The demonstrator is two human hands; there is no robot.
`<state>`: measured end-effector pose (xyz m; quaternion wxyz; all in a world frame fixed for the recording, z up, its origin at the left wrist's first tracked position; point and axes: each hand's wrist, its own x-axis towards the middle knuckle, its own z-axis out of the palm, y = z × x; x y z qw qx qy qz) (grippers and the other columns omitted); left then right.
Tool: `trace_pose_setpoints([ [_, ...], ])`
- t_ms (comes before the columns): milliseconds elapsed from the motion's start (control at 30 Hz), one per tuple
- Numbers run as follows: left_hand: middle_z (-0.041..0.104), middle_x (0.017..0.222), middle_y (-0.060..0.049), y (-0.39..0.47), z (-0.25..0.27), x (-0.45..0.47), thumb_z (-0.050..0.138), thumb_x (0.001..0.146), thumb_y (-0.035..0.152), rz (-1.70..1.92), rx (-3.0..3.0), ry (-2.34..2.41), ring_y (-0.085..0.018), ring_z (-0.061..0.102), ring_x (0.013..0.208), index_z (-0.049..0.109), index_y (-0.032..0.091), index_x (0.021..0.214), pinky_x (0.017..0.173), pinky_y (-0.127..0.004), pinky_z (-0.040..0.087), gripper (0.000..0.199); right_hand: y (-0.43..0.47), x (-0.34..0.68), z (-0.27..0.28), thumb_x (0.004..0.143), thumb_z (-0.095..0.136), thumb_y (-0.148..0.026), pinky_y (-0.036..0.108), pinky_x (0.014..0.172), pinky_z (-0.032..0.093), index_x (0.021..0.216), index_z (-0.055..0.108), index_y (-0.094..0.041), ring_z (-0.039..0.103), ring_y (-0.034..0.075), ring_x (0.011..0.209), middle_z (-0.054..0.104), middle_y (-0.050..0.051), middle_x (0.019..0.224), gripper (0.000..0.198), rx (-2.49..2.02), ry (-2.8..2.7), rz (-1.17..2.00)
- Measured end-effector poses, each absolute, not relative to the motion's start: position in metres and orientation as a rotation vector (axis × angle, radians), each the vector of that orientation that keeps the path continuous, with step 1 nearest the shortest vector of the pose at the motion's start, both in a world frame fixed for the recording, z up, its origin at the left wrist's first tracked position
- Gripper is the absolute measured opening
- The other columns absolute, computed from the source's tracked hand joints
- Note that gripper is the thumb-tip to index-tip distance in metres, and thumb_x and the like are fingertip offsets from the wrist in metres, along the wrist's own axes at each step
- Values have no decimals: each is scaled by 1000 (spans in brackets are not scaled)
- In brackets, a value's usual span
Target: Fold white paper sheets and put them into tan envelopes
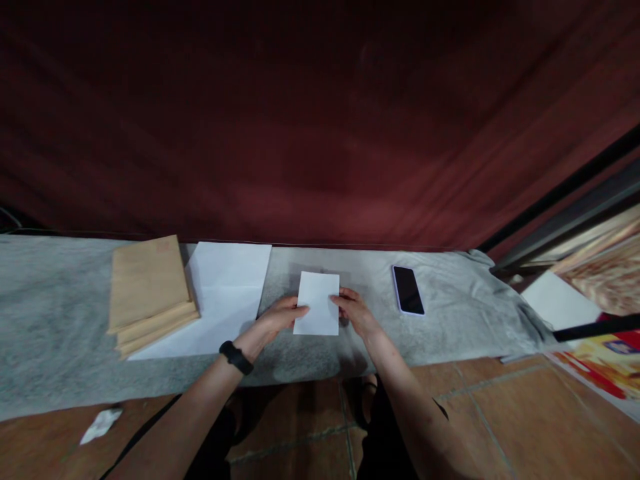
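A small white rectangle of paper, possibly folded, is held upright in front of me above the grey cloth. My left hand grips its left edge, thumb on the near face and fingers behind. On the opposite edge, my right hand pinches it the same way. Left of my hands lie large white sheets with a crease across them. Several brown envelopes are stacked partly over these sheets. To the right, a phone with a dark screen and pale purple case lies on the cloth.
The grey cloth covers a long narrow surface against a dark red curtain. Brown floor tiles show in front, with a crumpled white tissue at left. A dark metal frame and printed packaging stand at right.
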<state>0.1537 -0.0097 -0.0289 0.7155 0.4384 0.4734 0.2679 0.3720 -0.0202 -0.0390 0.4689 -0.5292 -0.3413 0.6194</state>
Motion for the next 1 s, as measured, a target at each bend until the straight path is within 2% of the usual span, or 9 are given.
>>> trace_pose_setpoints([
  [100, 75, 95, -7, -11, -27, 155, 82, 65, 51, 589, 1002, 1126, -23, 71, 85, 66, 15, 104, 67, -30, 52, 55, -14, 374, -44, 67, 71, -36, 25, 60, 49, 84, 66, -19, 64, 16, 67, 70, -1, 75, 25, -1390, -969, 1377],
  [233, 69, 68, 2, -12, -31, 158, 80, 68, 40, 525, 1071, 1208, -16, 67, 59, 56, 19, 90, 56, -27, 51, 39, -10, 375, -50, 79, 57, -24, 26, 69, 50, 81, 63, -21, 66, 18, 76, 70, 0, 77, 7, -1662, -1324, 922],
  [333, 57, 50, 9, -13, -36, 161, 73, 73, 27, 504, 1153, 1268, -12, 58, 42, 48, 21, 87, 46, -22, 45, 29, -15, 374, -47, 87, 51, -19, 32, 78, 53, 105, 65, -20, 67, 22, 87, 72, 7, 94, 23, -1817, -1561, 549],
  [400, 54, 47, 11, -13, -39, 163, 69, 76, 23, 511, 1207, 1281, -11, 55, 38, 45, 22, 87, 42, -20, 42, 26, -21, 371, -42, 92, 48, -20, 37, 88, 52, 124, 60, -16, 66, 26, 100, 70, 13, 110, 34, -1858, -1673, 311],
  [467, 53, 47, 12, -13, -42, 164, 68, 76, 22, 525, 1245, 1284, -11, 53, 35, 44, 22, 87, 40, -19, 40, 27, -26, 366, -38, 97, 44, -23, 40, 99, 50, 134, 56, -15, 61, 27, 115, 65, 16, 125, 39, -1792, -1803, 181],
  [600, 52, 49, 13, -14, -44, 164, 68, 76, 20, 545, 1295, 1286, -10, 53, 35, 43, 23, 88, 40, -19, 39, 28, -35, 350, -40, 104, 36, -29, 34, 115, 39, 141, 54, -19, 50, 18, 135, 56, 9, 144, 42, -1449, -2185, 325],
  [667, 51, 50, 13, -14, -43, 165, 67, 77, 18, 542, 1310, 1311, -10, 52, 36, 42, 23, 88, 40, -19, 40, 28, -38, 344, -45, 106, 33, -33, 36, 120, 32, 145, 50, -20, 43, 17, 141, 51, 7, 151, 45, -1342, -2359, 405],
  [833, 53, 56, 12, -18, -36, 168, 62, 79, 13, 485, 1344, 1358, -9, 53, 39, 41, 23, 91, 42, -19, 41, 26, -37, 343, -55, 107, 29, -39, 43, 125, 22, 153, 39, -22, 30, 20, 149, 34, 4, 161, 50, -1432, -2491, 385],
  [1000, 51, 56, 13, -19, -33, 170, 60, 76, 6, 416, 1364, 1382, -10, 53, 40, 38, 23, 94, 43, -19, 41, 33, -26, 346, -58, 107, 30, -42, 43, 125, 20, 155, 35, -22, 26, 20, 151, 29, 2, 163, 52, -1554, -2477, 281],
])
